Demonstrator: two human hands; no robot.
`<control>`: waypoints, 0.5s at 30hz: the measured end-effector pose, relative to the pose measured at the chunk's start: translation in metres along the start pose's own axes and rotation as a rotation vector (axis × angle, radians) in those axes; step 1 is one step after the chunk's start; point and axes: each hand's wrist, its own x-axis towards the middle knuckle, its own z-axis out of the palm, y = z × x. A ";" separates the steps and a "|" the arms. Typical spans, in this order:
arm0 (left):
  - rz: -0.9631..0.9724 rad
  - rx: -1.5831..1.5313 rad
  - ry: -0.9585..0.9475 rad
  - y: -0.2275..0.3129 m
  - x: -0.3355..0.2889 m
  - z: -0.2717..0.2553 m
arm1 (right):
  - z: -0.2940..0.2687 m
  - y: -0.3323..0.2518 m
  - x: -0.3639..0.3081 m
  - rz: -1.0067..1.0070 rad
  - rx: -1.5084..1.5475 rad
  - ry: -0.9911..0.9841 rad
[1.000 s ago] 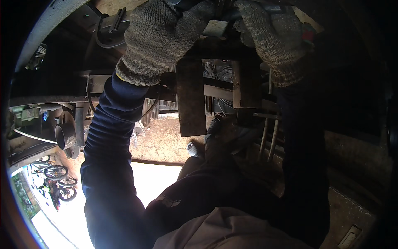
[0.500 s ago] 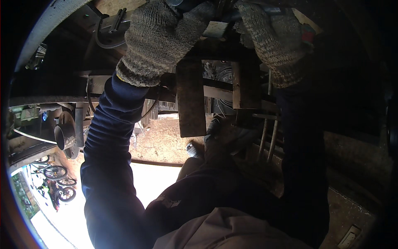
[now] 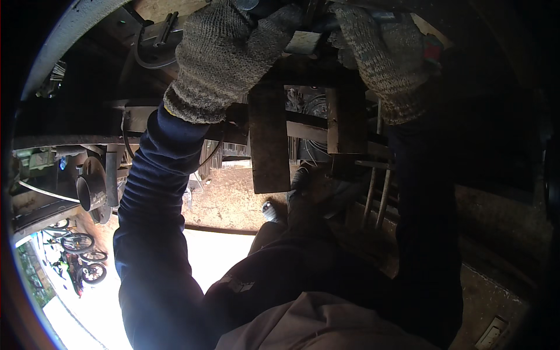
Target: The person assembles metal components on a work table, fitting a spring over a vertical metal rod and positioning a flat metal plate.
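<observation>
Both my hands wear coarse grey knitted gloves at the top of the view. My left hand [image 3: 224, 55] has its fingers curled, with the thumb side toward the middle, near a dark rounded part [image 3: 248, 4] at the frame's edge. What it grips is hidden. My right hand [image 3: 385, 58] bends around a grey metal rod [image 3: 383, 16], largely covered by the fingers. A red piece [image 3: 433, 49] shows at its outer side. Between the hands lies a small pale flat metal piece [image 3: 303, 42], nearest the left thumb.
Below my hands hang a long dark flat bar [image 3: 269, 140] and a shorter block [image 3: 347, 119]. To the left are a round pipe end [image 3: 91, 191] and a curved cable [image 3: 140, 55]. Thin rods [image 3: 376, 195] stand right of my legs. Bicycles [image 3: 79, 242] are outside, lower left.
My hands and the things around them stay almost in place; the whole picture shifts very slightly downward.
</observation>
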 end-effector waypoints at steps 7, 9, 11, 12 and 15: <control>-0.112 -0.085 0.008 0.007 -0.001 -0.001 | -0.004 -0.003 -0.001 0.074 0.150 -0.060; -0.123 -0.105 0.010 0.009 -0.001 0.000 | -0.009 -0.004 0.000 0.059 0.086 -0.112; -0.140 -0.142 -0.017 0.011 0.002 -0.001 | -0.013 -0.005 0.000 0.000 -0.139 -0.163; -0.148 -0.160 -0.030 0.013 0.004 -0.002 | -0.013 -0.004 0.002 -0.051 -0.332 -0.188; -0.034 0.028 -0.033 0.019 0.006 -0.005 | -0.005 0.004 0.002 -0.396 -1.542 -0.076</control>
